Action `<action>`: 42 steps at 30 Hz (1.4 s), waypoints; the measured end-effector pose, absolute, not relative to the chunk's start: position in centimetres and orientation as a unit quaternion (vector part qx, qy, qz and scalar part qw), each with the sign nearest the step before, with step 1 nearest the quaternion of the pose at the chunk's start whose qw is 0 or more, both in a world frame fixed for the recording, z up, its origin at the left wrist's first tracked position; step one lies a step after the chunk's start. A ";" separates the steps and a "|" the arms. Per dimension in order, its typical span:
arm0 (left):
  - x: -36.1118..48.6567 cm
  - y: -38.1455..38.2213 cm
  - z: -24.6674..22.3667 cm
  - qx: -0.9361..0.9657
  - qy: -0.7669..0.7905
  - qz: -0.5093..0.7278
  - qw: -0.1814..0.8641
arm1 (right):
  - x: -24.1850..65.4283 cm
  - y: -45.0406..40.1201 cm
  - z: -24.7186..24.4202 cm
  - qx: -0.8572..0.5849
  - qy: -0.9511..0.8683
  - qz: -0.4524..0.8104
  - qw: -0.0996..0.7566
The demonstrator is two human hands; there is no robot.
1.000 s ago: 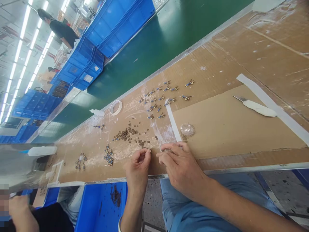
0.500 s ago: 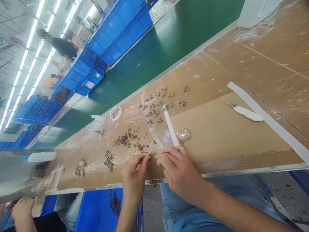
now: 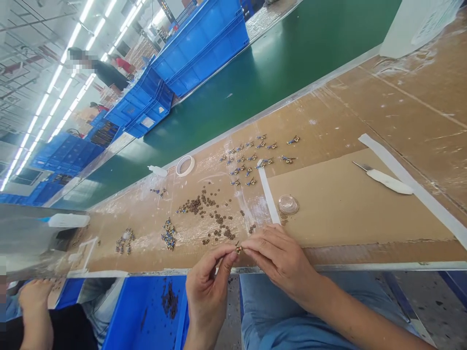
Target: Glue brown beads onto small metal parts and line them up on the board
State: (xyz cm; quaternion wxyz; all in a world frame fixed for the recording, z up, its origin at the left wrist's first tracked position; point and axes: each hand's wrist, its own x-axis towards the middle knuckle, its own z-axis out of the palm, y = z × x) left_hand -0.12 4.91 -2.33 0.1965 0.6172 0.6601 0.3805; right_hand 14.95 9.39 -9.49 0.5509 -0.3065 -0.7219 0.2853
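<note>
Between thumb and forefinger of my left hand (image 3: 209, 282) is a small blue and gold figurine (image 3: 239, 248), held just above the table's near edge. My right hand (image 3: 279, 257) meets it from the right, thumb and fingertips pinched together at its end. Any tiny piece inside that right pinch is hidden. Just beyond my fingers lie scattered small brown discs (image 3: 195, 205). Farther back stand rows of similar figurines (image 3: 251, 157), and a heap of figurines (image 3: 168, 236) lies to the left.
A clear round lid (image 3: 288, 204) rests beyond my right hand. A white-handled blade (image 3: 388, 181) lies at the right, a tape roll (image 3: 185, 166) and a white bottle (image 3: 157, 170) at the back left. Past the table runs a green belt (image 3: 292, 63). Another person's hand (image 3: 34, 294) is at lower left.
My right fingertips have moved in from a small gap to meet the figurine in my left hand. The view has shifted slightly, so the table things appear farther right.
</note>
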 end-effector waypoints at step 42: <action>-0.6 4.0 -2.2 0.684 0.614 0.372 0.131 | 15.4 9.4 -9.0 -0.277 -0.725 0.305 0.552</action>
